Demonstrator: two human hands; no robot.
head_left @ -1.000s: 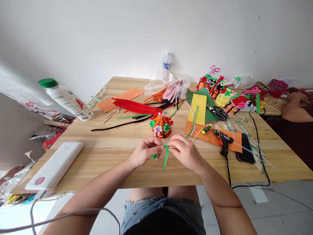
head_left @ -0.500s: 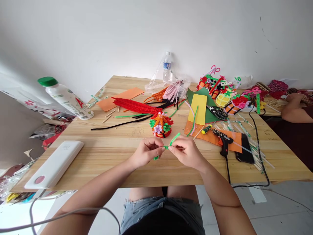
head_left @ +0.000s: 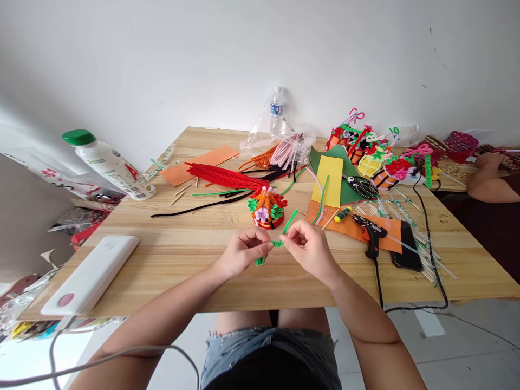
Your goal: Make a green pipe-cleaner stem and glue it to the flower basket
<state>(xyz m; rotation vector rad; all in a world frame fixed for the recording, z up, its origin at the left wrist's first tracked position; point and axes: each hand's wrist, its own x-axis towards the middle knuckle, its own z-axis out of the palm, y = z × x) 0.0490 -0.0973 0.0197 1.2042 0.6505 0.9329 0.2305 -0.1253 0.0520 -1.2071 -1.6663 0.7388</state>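
Observation:
Above the near part of the table, my left hand [head_left: 245, 252] pinches a green pipe cleaner [head_left: 277, 244] that is partly coiled. A folded green end hangs below my left fingers. My right hand [head_left: 307, 246] has thumb and index finger closed on the same pipe cleaner, whose free end points up and to the right. Just beyond my hands stands a small ornament [head_left: 267, 208] made of orange, red, green and lilac pipe cleaners, with flower shapes on its sides.
Behind lie red pipe cleaners [head_left: 221, 176] and pink ones [head_left: 286, 154]. To the right are a glue gun [head_left: 371, 235], scissors [head_left: 361, 187], a phone [head_left: 408, 249] and finished ornaments [head_left: 390, 173]. A white power bank [head_left: 91, 273] lies left. Another person's arm [head_left: 489, 179] shows far right.
My right hand has shifted slightly right and its fingers have curled. The pipe cleaner's free end now stands more upright. My left hand has stayed in place.

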